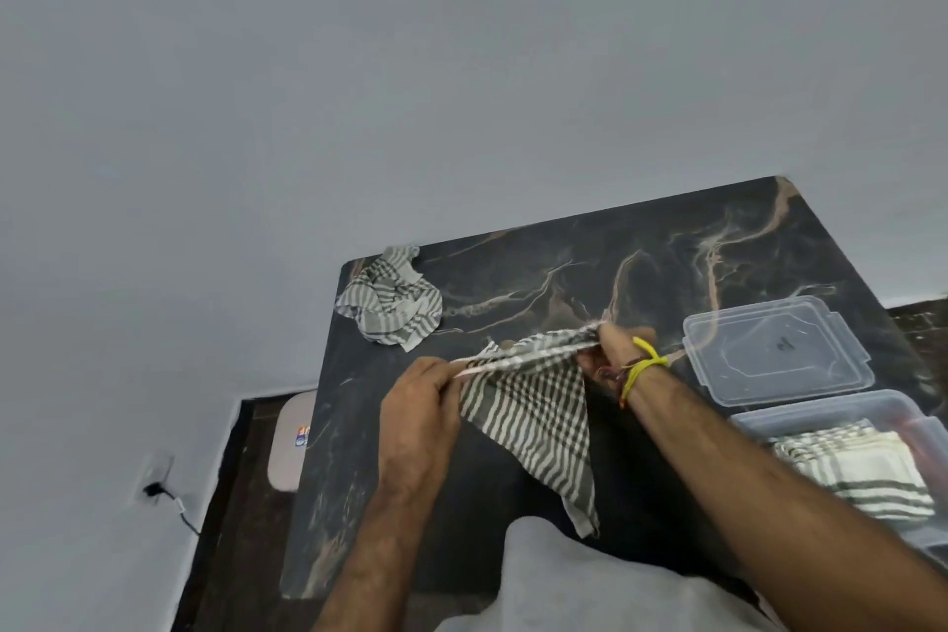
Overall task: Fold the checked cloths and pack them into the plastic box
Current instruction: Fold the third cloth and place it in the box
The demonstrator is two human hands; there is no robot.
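The person holds a checked cloth taut between both hands above the dark marbled desk. The left hand is closed, pinching one end of the upper edge; the right hand, with a yellow thread band at the wrist, is closed on the other end. The rest of the cloth hangs toward the person in a loose point. Beyond the left hand lies a crumpled cloth, not yet folded. To the right of the right hand sits the plastic box, with folded cloths already inside, and its clear lid just beyond it. The step in hand looks like squaring up this cloth: it would go best if the pinched edge stays tight and level, the hanging corner is shaken straight, and edges meet before pressing the fold on the desk.
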